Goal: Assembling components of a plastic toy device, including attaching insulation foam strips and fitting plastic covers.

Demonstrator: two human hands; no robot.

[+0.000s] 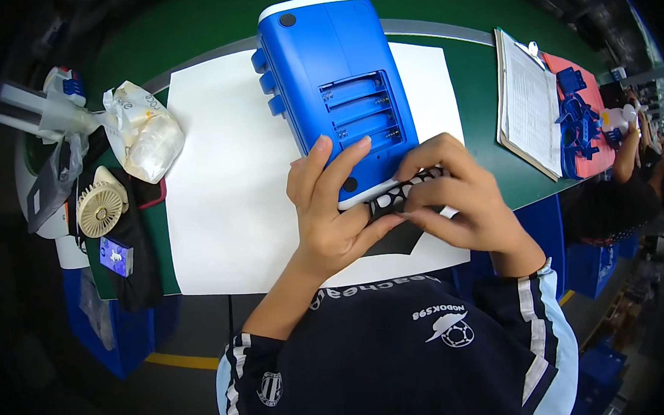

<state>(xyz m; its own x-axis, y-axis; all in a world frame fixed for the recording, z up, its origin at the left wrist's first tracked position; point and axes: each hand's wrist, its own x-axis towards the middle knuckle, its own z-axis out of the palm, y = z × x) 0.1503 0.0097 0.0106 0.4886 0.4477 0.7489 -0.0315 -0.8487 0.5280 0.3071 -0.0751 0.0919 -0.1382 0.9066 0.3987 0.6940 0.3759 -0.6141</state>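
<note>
A blue plastic device (pixel 330 44) with a white rim lies tilted above the white sheet, its underside facing up. Its battery compartment (pixel 362 110) has no cover, and the bare slots and metal springs show. My left hand (pixel 329 223) grips the near left corner, two fingers laid over the blue underside and the thumb at the near edge. Along that near end runs a black strip with white spots (pixel 392 199). My right hand (pixel 464 199) pinches this strip with bent fingers; the fingers partly hide it, and how it joins the device cannot be seen.
A white paper sheet (pixel 223 168) covers part of the green table (pixel 480 84). On the left are a plastic bag (pixel 145 135), a small beige fan (pixel 102 206) and a purple box (pixel 116 256). At right lie a clipboard (pixel 527 104) and blue plastic parts (pixel 578 124); a person sits beyond.
</note>
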